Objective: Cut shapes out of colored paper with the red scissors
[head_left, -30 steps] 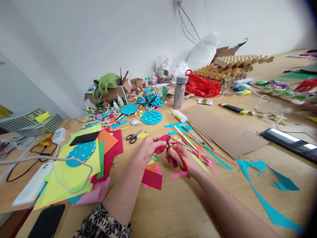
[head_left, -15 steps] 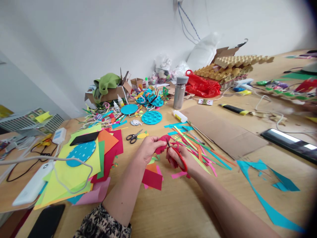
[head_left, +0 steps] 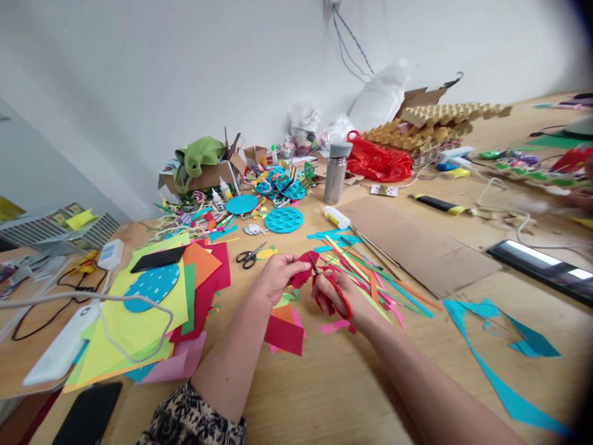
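Between thumb and fingers, my left hand (head_left: 280,276) pinches a small piece of red paper (head_left: 303,272). My right hand (head_left: 345,296) is closed around the red handles of a pair of scissors (head_left: 343,303), whose blades meet the paper's right edge. Below the hands lie a red paper rectangle (head_left: 285,335), orange and pink pieces and a pink scrap (head_left: 334,326). Colored paper strips (head_left: 370,278) fan out just beyond my right hand. Black-handled scissors (head_left: 249,256) rest on the table to the left, beside a yellow paper cutout (head_left: 267,253).
Colored paper sheets (head_left: 152,327) with a phone (head_left: 157,259) on top lie at left. Blue discs (head_left: 284,220), a steel bottle (head_left: 338,176) and a glue bottle (head_left: 337,217) stand or lie farther back. A cardboard sheet (head_left: 417,247) and blue scraps (head_left: 509,395) lie at right.
The red paper has turned slightly in my left hand. My right hand and the scissors have shifted a little; both hands otherwise stay in the same place.
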The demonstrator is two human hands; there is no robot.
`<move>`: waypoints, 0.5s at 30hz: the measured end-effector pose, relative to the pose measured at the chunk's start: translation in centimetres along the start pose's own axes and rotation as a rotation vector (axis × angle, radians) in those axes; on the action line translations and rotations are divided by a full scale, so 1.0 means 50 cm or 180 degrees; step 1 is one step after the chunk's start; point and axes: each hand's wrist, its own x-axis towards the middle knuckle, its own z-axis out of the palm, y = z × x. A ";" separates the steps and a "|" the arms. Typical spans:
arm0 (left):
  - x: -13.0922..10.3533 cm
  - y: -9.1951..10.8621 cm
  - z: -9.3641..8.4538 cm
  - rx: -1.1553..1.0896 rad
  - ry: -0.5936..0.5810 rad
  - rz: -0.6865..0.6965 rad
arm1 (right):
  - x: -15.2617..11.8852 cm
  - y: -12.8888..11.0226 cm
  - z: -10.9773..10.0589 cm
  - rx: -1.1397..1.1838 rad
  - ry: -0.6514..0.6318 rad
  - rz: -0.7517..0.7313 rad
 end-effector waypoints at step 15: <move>0.002 -0.001 -0.004 -0.0105 0.0120 0.0014 | -0.008 -0.022 -0.001 0.0107 -0.0203 0.0023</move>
